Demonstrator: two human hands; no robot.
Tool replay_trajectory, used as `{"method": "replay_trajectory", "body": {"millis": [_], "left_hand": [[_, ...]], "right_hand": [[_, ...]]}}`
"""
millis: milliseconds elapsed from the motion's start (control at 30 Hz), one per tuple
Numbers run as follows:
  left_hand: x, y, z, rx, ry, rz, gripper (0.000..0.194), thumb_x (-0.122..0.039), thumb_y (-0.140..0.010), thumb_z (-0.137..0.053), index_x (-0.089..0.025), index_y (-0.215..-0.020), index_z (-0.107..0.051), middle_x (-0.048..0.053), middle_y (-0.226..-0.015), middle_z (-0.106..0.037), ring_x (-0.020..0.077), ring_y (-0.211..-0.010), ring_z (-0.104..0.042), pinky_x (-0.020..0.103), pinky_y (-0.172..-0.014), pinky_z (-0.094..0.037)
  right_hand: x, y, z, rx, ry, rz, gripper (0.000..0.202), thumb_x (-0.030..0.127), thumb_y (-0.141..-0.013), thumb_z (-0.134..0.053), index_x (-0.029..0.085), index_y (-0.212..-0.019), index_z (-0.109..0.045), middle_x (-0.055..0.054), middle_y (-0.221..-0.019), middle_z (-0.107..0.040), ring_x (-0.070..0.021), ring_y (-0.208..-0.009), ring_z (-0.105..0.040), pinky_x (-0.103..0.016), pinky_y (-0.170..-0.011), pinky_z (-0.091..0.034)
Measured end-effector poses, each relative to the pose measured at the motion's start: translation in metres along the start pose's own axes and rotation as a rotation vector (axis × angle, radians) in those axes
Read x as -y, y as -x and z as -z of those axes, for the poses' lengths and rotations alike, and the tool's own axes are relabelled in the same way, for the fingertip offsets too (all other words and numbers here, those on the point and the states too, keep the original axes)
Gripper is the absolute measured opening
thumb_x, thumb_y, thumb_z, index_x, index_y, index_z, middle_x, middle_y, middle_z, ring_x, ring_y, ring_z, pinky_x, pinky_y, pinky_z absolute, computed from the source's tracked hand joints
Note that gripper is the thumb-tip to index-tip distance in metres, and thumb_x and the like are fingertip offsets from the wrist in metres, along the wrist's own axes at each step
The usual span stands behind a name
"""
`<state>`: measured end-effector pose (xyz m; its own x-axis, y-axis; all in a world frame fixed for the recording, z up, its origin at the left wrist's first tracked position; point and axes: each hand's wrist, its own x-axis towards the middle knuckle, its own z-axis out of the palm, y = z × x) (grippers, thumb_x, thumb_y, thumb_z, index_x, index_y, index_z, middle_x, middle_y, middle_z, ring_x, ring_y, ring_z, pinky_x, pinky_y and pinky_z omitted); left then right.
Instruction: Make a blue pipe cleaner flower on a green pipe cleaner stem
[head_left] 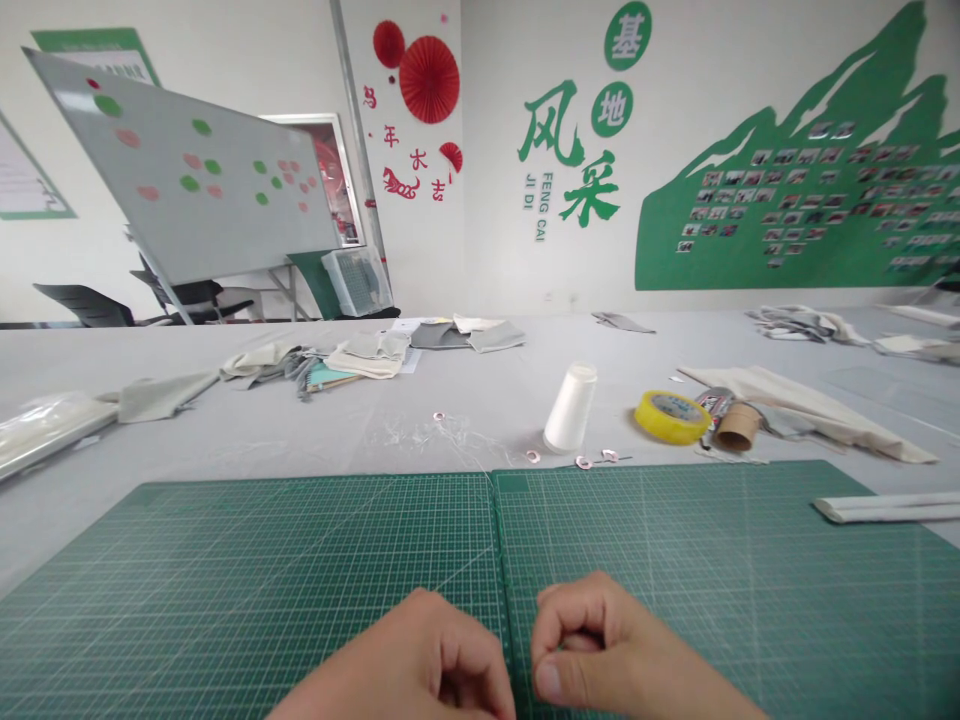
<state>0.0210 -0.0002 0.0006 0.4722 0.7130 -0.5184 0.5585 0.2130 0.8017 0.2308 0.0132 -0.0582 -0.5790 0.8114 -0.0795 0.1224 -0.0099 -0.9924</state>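
Left hand [420, 660]: resting at the near edge of the green cutting mat [300, 560], fingers curling inward into a loose fist; whether anything is being pinched inside cannot be told.
Right hand [600, 650]: lying just beside the left one, thumb pressing against the bent forefinger in a narrow pinch; whatever sits between them is too small or too hidden to make out.
Item in hand: possibly fine thread, judging by the pale wisps lying on the table [450, 435] beyond the mat; nothing is showing clearly at the fingertips, which are meeting over the seam where the two mat halves are joining.
Handling note: for work this fine, keeping both wrists planted on the mat and drawing the fingertips close together would seem the steadiest way; pulling gently is advisable, since a thin strand would be slipping or snapping easily.
Small rings [581, 460]: several pale loops lying in a loose row at the far edge of the mat, apart from the hands.
White cup [570, 408]: standing upside down, far of the rings.
Yellow tape roll [671, 416]: lying flat, right of the cup.
Cardboard core [737, 426]: lying on its side, touching the tape roll's right.
Fabric pieces [360, 355]: piling up far left.
Whiteboard [187, 165]: leaning at far left.
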Motion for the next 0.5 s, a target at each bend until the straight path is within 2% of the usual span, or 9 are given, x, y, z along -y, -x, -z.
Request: {"method": "replay_trajectory", "body": {"millis": [100,200,367,500], "left_hand": [[0.006,-0.004,-0.004,-0.065,-0.139,-0.044,0.018,-0.009,-0.066,-0.055,-0.018,-0.06,-0.069,-0.008,-0.053,-0.049,0.0081,-0.052,-0.044,0.018,-0.051,-0.03],[0.005,-0.006,-0.004,-0.072,-0.267,-0.085,0.019,-0.009,-0.067,-0.053,-0.018,-0.062,-0.069,-0.007,-0.054,-0.051,0.0083,-0.054,-0.046,0.019,-0.053,-0.03],[-0.002,-0.002,-0.003,-0.183,-0.468,-0.062,0.019,-0.013,-0.069,-0.05,-0.021,-0.063,-0.067,-0.007,-0.052,-0.048,0.0101,-0.054,-0.046,0.021,-0.053,-0.028],[-0.001,-0.002,-0.006,-0.296,-0.531,-0.057,0.019,-0.017,-0.074,-0.048,-0.021,-0.064,-0.064,-0.004,-0.054,-0.057,0.0129,-0.055,-0.05,0.023,-0.051,-0.026]], "right_hand": [[-0.002,-0.002,0.0,0.024,-0.063,-0.1,0.039,0.055,-0.065,-0.081,0.017,-0.06,-0.072,0.008,-0.049,-0.038,-0.0078,-0.047,-0.025,-0.024,-0.043,-0.016],[0.003,0.0,-0.004,-0.009,-0.003,-0.081,0.037,0.052,-0.068,-0.079,0.017,-0.06,-0.072,0.007,-0.051,-0.041,-0.0082,-0.048,-0.028,-0.024,-0.044,-0.018],[0.016,0.006,-0.012,-0.128,0.269,0.101,0.023,0.031,-0.082,-0.064,0.017,-0.065,-0.073,0.005,-0.057,-0.043,-0.0102,-0.051,-0.039,-0.024,-0.048,-0.027],[0.015,0.013,-0.016,-0.144,0.628,0.282,0.018,0.016,-0.084,-0.058,0.018,-0.075,-0.073,0.004,-0.057,-0.049,-0.0115,-0.052,-0.05,-0.023,-0.049,-0.032]]}}
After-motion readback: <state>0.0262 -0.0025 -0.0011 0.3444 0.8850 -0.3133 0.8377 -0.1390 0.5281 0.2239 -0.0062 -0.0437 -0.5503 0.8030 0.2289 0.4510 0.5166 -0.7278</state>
